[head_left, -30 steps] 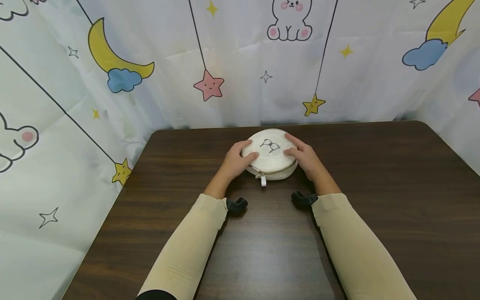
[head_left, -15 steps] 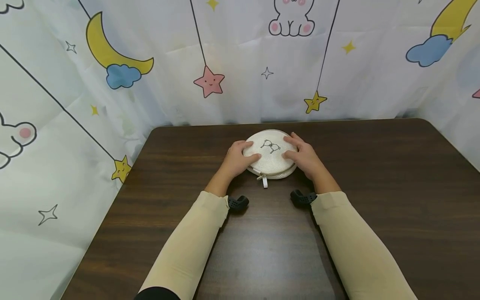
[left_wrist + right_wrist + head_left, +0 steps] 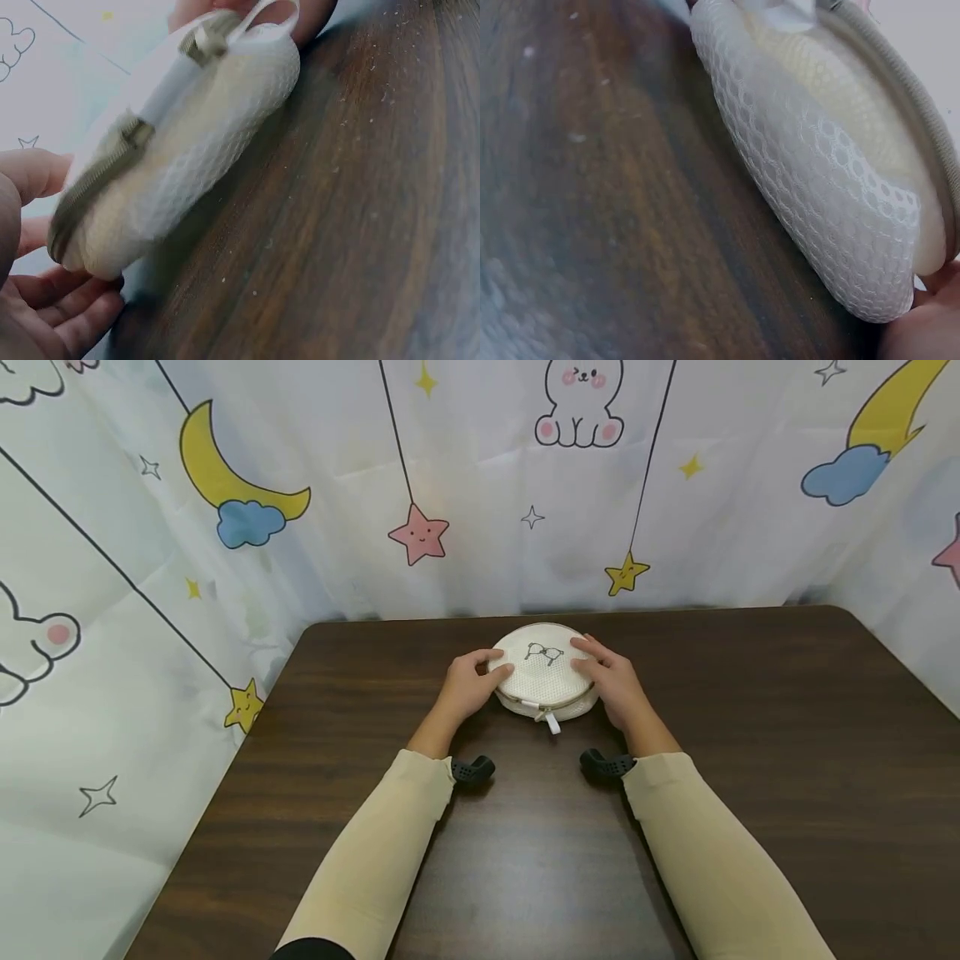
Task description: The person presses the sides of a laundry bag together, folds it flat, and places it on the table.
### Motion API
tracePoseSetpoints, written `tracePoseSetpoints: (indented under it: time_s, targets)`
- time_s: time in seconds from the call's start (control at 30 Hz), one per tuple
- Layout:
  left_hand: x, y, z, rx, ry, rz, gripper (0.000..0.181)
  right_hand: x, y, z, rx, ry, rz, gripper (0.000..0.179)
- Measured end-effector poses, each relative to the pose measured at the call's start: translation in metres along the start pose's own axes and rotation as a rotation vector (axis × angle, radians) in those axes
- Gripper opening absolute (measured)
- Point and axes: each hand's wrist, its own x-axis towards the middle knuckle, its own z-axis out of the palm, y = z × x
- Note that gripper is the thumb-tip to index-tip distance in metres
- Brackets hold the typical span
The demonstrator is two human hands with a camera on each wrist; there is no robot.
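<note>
A round cream-white zip pouch (image 3: 538, 681) with a line drawing on its lid lies near the far edge of the dark wooden table. My left hand (image 3: 463, 688) grips its left side, thumb over the lid's edge. On the opposite side my right hand (image 3: 613, 687) holds it the same way, thumb and fingers on the lid. At the front hangs a white pull tab (image 3: 553, 723) beside the zipper. White mesh (image 3: 817, 195) covers the pouch's side in the right wrist view. An olive zipper band (image 3: 97, 180) runs along it in the left wrist view.
The brown wood-grain table (image 3: 525, 860) reaches back to a white curtain (image 3: 487, 468) printed with moons, stars and bears. Dark wrist bands (image 3: 472, 770) show at both cream sleeve cuffs.
Between my hands the pouch has turned a little, its pull tab swinging to the right along the front. Both hands have stayed at its sides, with slight finger shifts.
</note>
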Motion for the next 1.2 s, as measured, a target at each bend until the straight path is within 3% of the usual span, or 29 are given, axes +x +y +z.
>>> tracePoseSetpoints:
  time_s: [0.17, 0.27, 0.5, 0.67, 0.87, 1.2]
  targets:
    - [-0.002, 0.001, 0.001, -0.238, 0.038, -0.046, 0.035, -0.001, 0.004, -0.001, 0.104, -0.027, -0.033, 0.051]
    - [-0.002, 0.003, 0.001, -0.335, 0.045, -0.058, 0.036, 0.0, 0.005, 0.0, 0.181, -0.029, -0.061, 0.053]
    - [0.0, 0.004, 0.004, -0.462, -0.018, -0.1, 0.065, 0.001, 0.004, 0.002, 0.402, -0.005, -0.096, 0.069]
    - [0.0, 0.006, 0.005, -0.592, -0.078, -0.124, 0.071, 0.001, 0.003, 0.003, 0.494, 0.014, -0.101, 0.075]
    - [0.0, 0.007, 0.007, -0.636, -0.082, -0.116, 0.072, -0.001, 0.002, 0.003, 0.455, -0.033, -0.07, 0.08]
    - [0.0, 0.008, 0.012, -0.706, -0.134, -0.098, 0.079, 0.0, 0.001, 0.002, 0.234, -0.086, -0.033, 0.087]
